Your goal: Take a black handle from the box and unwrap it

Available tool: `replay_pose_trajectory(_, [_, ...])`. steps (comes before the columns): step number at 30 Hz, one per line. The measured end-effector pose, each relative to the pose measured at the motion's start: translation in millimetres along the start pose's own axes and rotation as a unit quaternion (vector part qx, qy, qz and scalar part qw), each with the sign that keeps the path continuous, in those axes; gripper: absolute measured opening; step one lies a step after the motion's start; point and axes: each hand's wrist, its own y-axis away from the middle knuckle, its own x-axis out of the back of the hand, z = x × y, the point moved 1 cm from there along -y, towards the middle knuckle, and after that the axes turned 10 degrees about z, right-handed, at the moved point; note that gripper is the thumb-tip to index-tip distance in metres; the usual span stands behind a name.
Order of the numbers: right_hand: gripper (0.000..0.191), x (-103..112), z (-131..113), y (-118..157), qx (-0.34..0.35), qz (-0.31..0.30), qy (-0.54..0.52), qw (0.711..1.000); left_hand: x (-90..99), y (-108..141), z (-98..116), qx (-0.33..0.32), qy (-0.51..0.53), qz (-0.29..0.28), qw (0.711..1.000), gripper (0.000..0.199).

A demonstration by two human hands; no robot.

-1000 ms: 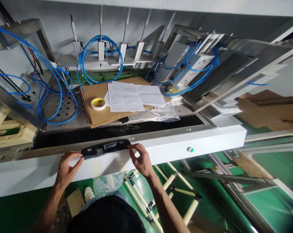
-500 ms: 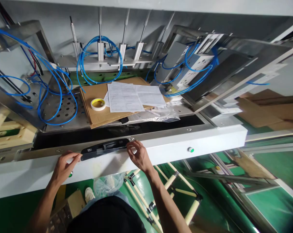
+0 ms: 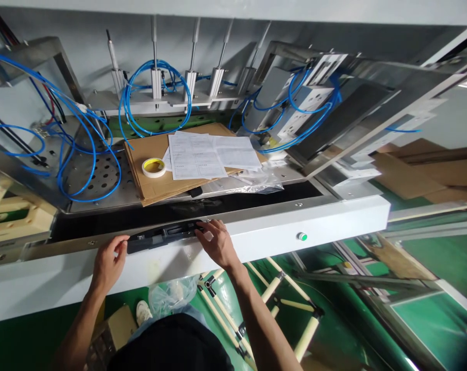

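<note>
A long black plastic part (image 3: 164, 235) lies along the front ledge of the machine, its left end slightly lower than its right. My left hand (image 3: 110, 260) has its fingers curled with the fingertips at the part's left end. Thumb and fingers of my right hand (image 3: 217, 242) pinch the right end, hiding its tip. Behind the part runs a dark slot (image 3: 102, 219) in the machine.
Cardboard sheets (image 3: 152, 192) carry printed papers (image 3: 197, 159) and a tape roll (image 3: 153, 167). Blue hoses (image 3: 127, 103) loop around metal cylinders behind. A green button (image 3: 302, 236) sits on the white front beam (image 3: 272, 239). Below stands a cream pipe frame (image 3: 272, 290).
My left hand has turned more upright, its fingers now closer against the left end. My right hand has shifted slightly left, its fingers further over the part. The view has moved a little.
</note>
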Motion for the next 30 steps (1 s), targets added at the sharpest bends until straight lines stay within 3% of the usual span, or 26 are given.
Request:
replay_pose_trajectory(3, [0.017,-3,2,-2,-0.006,0.014,0.003,1.000,3.0,-1,-2,-0.006,-0.013,0.027,1.000,0.032])
replay_pose_trajectory(5, [0.016,-4,2,-3,-0.017,0.016,-0.013,1.000,5.4,-1,1,-0.024,-0.031,0.078,0.996,0.031])
replay_pose_trajectory(7, [0.014,-5,1,-2,-0.024,0.003,-0.041,0.999,7.1,-1,13,-0.080,-0.063,0.148,0.984,0.028])
replay_pose_trajectory(9, [0.012,-6,0,-1,-0.027,-0.012,-0.060,0.998,4.9,2,32,-0.170,-0.099,0.172,0.965,0.023])
replay_pose_trajectory(10, [0.012,-6,-1,0,-0.028,-0.015,-0.062,0.998,1.5,4,43,-0.218,-0.112,0.151,0.957,0.025])
replay_pose_trajectory(13, [0.014,-6,-4,3,-0.031,-0.012,-0.057,0.998,-15.9,12,68,-0.322,-0.139,0.020,0.936,0.043])
replay_pose_trajectory(16, [0.016,-3,-6,5,-0.029,-0.015,-0.036,0.999,-33.1,15,70,-0.350,-0.170,-0.054,0.920,0.056])
replay_pose_trajectory(20, [0.018,4,-19,10,0.010,0.019,0.080,0.997,-41.8,10,53,-0.359,-0.207,-0.098,0.905,0.058])
replay_pose_trajectory(24, [0.026,1,-51,29,0.070,0.082,0.157,0.982,-40.2,6,44,-0.382,-0.227,-0.117,0.888,0.055])
replay_pose_trajectory(27, [0.035,-17,-74,50,0.149,0.029,0.114,0.982,-37.8,7,44,-0.390,-0.222,-0.140,0.883,0.052])
replay_pose_trajectory(30, [0.040,-38,-81,65,0.193,-0.022,0.109,0.975,-34.1,7,45,-0.381,-0.203,-0.163,0.887,0.048])
